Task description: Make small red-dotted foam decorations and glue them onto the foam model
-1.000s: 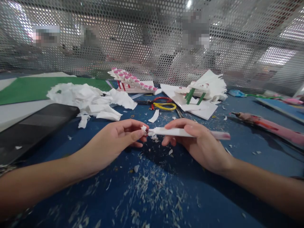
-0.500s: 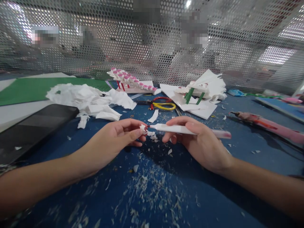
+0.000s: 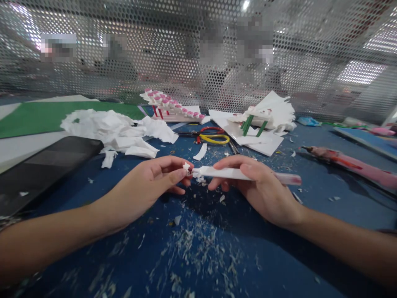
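Note:
Between the thumb and fingers of my left hand (image 3: 155,178) is a small white star-shaped piece (image 3: 186,167) with a dark red part beside it. My right hand (image 3: 260,186) is closed around a white marker pen (image 3: 231,173), held nearly level with its tip pointing left. That tip meets the dark red part at my left fingertips. Small white scraps (image 3: 200,179) lie on the blue table (image 3: 124,256) behind the fingers.
Scissors (image 3: 214,138) with yellow and red handles lie ahead, near crumpled white paper (image 3: 118,128). Behind stand a rack of pink-topped pieces (image 3: 173,103) and a white piece on green legs (image 3: 248,124). A phone (image 3: 49,165) is left; a stained pink tool (image 3: 350,163) lies right.
The marker pen has shifted slightly left and its tip now touches the small piece, its dark end no longer showing. My left hand stays nearly still.

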`<action>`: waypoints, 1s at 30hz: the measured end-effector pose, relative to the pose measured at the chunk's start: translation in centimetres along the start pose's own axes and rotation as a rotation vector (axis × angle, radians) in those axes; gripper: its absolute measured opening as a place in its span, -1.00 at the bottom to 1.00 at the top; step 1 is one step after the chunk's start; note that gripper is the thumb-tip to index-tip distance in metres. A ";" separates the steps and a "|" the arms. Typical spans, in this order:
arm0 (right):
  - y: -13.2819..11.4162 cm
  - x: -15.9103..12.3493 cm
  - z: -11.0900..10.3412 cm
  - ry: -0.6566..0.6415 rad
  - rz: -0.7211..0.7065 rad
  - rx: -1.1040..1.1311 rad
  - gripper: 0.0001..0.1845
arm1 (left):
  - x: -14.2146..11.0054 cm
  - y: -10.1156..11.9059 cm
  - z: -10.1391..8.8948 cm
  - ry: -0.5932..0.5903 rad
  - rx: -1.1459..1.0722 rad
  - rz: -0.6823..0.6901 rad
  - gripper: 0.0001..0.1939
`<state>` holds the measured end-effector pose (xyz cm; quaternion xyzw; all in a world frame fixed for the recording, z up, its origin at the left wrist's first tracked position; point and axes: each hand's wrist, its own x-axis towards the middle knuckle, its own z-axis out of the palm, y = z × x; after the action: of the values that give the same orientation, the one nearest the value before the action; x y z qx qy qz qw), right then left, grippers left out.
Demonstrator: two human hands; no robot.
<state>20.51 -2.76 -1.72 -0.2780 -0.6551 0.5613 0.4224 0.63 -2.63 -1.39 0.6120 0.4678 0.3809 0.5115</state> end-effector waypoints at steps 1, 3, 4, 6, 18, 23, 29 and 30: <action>0.0 0.0 0.0 -0.009 -0.006 0.009 -0.70 | 0.0 0.1 0.0 0.002 0.002 -0.003 -0.86; 0.0 0.0 0.0 -0.030 -0.013 0.004 -0.69 | -0.1 0.3 0.1 0.005 0.005 -0.009 -0.86; 0.0 0.0 0.0 -0.038 -0.012 -0.010 -0.69 | -0.2 0.3 0.1 0.009 0.006 -0.010 -0.86; 0.0 0.0 0.0 -0.041 -0.002 -0.036 -0.69 | -0.2 0.2 0.1 0.017 0.003 -0.011 -0.86; 0.0 0.0 0.0 0.008 0.018 0.034 -0.70 | -0.1 0.0 0.1 0.011 -0.026 -0.030 -0.87; 0.0 0.0 0.0 0.015 -0.006 0.043 -0.69 | -0.1 -0.2 0.0 0.013 -0.009 -0.016 -0.84; -0.1 -0.1 0.0 0.017 -0.003 -0.021 -0.69 | 0.0 -0.3 0.0 0.009 -0.032 -0.020 -0.84; 0.0 -0.1 0.0 0.022 -0.006 -0.019 -0.69 | 0.0 -0.3 0.1 0.009 -0.037 -0.022 -0.85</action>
<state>20.59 -2.82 -1.69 -0.2862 -0.6564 0.5509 0.4286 0.64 -2.68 -1.66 0.5955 0.4698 0.3864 0.5248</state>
